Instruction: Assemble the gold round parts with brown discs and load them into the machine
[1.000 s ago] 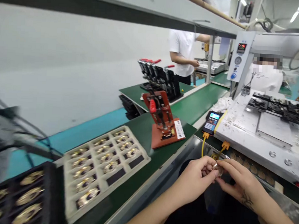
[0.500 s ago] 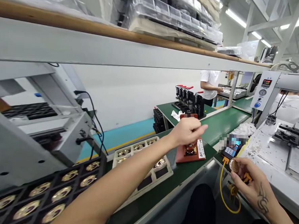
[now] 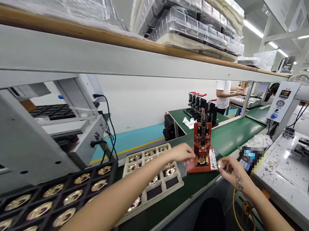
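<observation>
My right hand (image 3: 232,172) grips a round gold-rimmed watch part (image 3: 221,164) between thumb and fingers, just right of a red hand press (image 3: 202,134). On the press base, beneath its plunger, lies a round gold watch case (image 3: 201,161). My left hand (image 3: 183,153) is at the left side of the press base, its fingers loosely bent toward that case; nothing shows in them. Below my left forearm is a cream compartment tray (image 3: 180,181) with gold watch cases in several of its cells.
A black tray (image 3: 83,191) of gold watch cases lies at left. Black clamps with red handles (image 3: 197,101) stand on the table behind. A shelf (image 3: 147,61) crosses overhead. A white-topped machine (image 3: 277,164) borders the right. A person (image 3: 223,93) stands in the background.
My left hand has dropped from the top of the press to its base, uncovering the press. My right hand has moved left with the watch part toward the press. The view has shifted slightly.
</observation>
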Available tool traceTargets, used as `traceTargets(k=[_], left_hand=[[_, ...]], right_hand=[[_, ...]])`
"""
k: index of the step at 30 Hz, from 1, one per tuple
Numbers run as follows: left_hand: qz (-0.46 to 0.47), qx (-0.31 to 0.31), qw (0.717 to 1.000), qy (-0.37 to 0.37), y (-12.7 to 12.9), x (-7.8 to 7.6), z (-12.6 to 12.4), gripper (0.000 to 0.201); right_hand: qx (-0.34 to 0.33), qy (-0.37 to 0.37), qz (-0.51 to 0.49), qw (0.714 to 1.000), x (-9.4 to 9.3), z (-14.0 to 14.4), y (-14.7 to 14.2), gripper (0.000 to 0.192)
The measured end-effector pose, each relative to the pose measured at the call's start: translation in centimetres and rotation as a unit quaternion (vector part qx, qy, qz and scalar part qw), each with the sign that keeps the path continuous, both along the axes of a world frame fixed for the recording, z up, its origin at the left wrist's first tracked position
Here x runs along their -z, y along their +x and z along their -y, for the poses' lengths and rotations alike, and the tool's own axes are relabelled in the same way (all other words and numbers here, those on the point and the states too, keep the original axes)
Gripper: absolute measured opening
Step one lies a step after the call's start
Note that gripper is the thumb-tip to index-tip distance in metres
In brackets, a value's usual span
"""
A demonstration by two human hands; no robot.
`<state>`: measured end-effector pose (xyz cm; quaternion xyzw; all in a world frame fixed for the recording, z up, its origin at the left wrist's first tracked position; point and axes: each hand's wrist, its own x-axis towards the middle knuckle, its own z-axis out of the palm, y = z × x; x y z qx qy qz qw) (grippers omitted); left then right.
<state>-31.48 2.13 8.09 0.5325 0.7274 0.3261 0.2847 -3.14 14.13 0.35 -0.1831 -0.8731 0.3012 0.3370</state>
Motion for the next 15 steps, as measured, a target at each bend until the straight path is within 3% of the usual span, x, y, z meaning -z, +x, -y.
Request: traceTargets(k=[3, 6, 10, 15], left_hand=[[0.001, 0.022, 0.999, -0.043, 2.8, 3.9, -0.6, 0.025], [-0.023, 0.016, 0.999, -0.016, 4.3, 5.4, -2.3, 0.028], [-0.047, 0.012, 0.999, 0.026, 4.4, 5.7, -2.6, 0.018], [-0.046, 0.014, 0.998, 0.037, 2.1, 4.1, 0.7, 0.021]], right_hand=[[-0.020, 0.007, 0.006, 1.000, 0.5, -1.1, -3.1, 0.013], [-0.025, 0.004, 0.016, 1.000, 1.2, -2.3, -5.6, 0.009], [-0.026, -0.014, 0.031, 0.999, 2.6, -3.6, -6.8, 0.009], [-0.080, -0.022, 0.052, 0.995, 2.9, -3.9, -8.7, 0.014]])
